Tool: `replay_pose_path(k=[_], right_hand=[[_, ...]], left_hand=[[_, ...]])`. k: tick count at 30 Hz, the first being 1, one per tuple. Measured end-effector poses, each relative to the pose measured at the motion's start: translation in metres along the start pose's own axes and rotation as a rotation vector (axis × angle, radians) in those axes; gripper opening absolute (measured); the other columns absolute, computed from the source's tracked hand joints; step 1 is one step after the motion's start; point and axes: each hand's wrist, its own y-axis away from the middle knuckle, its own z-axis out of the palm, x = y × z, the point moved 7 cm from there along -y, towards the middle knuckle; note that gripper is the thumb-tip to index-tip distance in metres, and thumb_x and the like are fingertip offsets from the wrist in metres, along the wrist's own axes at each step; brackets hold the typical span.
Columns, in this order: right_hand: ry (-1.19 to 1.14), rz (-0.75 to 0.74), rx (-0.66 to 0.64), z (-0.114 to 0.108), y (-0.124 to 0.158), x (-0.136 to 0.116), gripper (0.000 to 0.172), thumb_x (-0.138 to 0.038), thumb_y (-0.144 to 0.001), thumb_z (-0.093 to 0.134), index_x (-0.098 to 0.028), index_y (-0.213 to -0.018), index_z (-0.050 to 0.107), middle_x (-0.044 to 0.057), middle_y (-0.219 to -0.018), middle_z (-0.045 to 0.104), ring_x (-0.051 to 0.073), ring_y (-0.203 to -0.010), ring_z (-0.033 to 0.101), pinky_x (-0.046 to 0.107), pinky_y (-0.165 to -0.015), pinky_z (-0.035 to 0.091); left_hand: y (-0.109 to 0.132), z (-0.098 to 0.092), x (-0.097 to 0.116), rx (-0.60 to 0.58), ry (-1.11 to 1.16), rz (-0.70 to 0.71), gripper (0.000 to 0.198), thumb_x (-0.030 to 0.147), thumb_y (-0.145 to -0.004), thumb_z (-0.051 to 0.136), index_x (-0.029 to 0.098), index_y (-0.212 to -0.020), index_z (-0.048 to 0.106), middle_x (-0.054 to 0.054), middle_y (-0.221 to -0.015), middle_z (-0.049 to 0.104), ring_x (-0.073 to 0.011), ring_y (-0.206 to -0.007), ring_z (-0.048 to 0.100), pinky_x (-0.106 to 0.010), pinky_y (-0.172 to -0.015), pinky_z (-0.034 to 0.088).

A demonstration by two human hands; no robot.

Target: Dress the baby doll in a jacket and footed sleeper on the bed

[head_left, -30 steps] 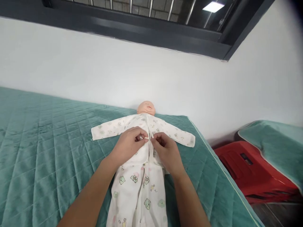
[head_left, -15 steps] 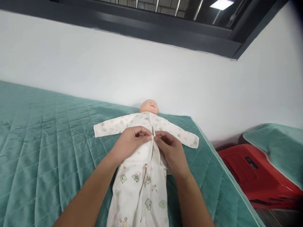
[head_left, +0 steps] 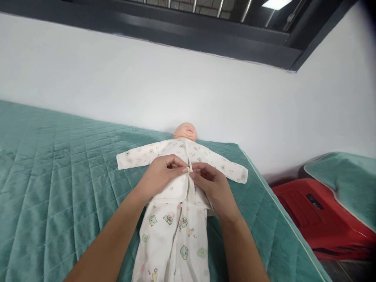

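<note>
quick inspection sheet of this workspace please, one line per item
surface: green quilted cover, creased in places
job's things: printed top, sleeves spread; doll's head at its collar; printed trousers below
clutter: red object beyond the right edge, partly covered by green cloth
grips: left hand pinches the top's front opening; right hand at the same opening, grip unclear
cables: nothing seen
surroundings: white wall, dark window frame, bars
</note>
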Motion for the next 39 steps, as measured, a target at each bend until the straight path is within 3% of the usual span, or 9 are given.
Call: replay_pose_path(k=[15, 23, 30, 39], right_hand=[[0.331, -0.108, -0.025, 0.015, 0.009, -0.007, 0.021, -0.026, -0.083, 0.065, -0.024, -0.103, 0.060, -0.002, -0.081, 0.061, 0.013, -0.070, 0.055, 0.027, -0.065, 0.043], [0.232, -0.076, -0.055, 0.013, 0.007, -0.004, 0.026, -0.029, -0.084, 0.067, -0.026, -0.108, 0.060, -0.003, -0.082, 0.060, 0.012, -0.072, 0.055, 0.026, -0.065, 0.043], [0.538, -0.141, -0.010, 0.020, 0.011, -0.011, 0.030, -0.024, -0.084, 0.063, -0.031, -0.114, 0.057, -0.004, -0.081, 0.064, 0.014, -0.070, 0.058, 0.028, -0.065, 0.045], [0.727, -0.159, 0.001, 0.025, 0.011, -0.013, 0.035, -0.024, -0.084, 0.061, -0.035, -0.117, 0.053, -0.005, -0.082, 0.065, 0.016, -0.072, 0.059, 0.030, -0.064, 0.045]], left_hand=[[0.001, 0.000, -0.001, -0.018, 0.054, -0.011, 0.014, 0.031, -0.078, 0.071, 0.018, -0.076, 0.069, -0.001, -0.076, 0.069, -0.0138, -0.073, 0.061, -0.024, -0.066, 0.046], [-0.001, -0.001, -0.002, -0.078, 0.007, 0.016, 0.010, 0.028, -0.082, 0.065, 0.018, -0.083, 0.067, 0.000, -0.079, 0.067, -0.0126, -0.074, 0.060, -0.023, -0.065, 0.045], [0.000, 0.000, -0.003, -0.099, -0.009, 0.049, 0.014, 0.033, -0.085, 0.063, 0.021, -0.093, 0.063, 0.001, -0.085, 0.068, -0.0145, -0.080, 0.062, -0.025, -0.069, 0.046], [0.000, 0.003, -0.001, -0.048, -0.036, 0.030, 0.005, 0.021, -0.082, 0.060, 0.021, -0.085, 0.057, 0.003, -0.077, 0.063, -0.0133, -0.077, 0.060, -0.025, -0.069, 0.045]])
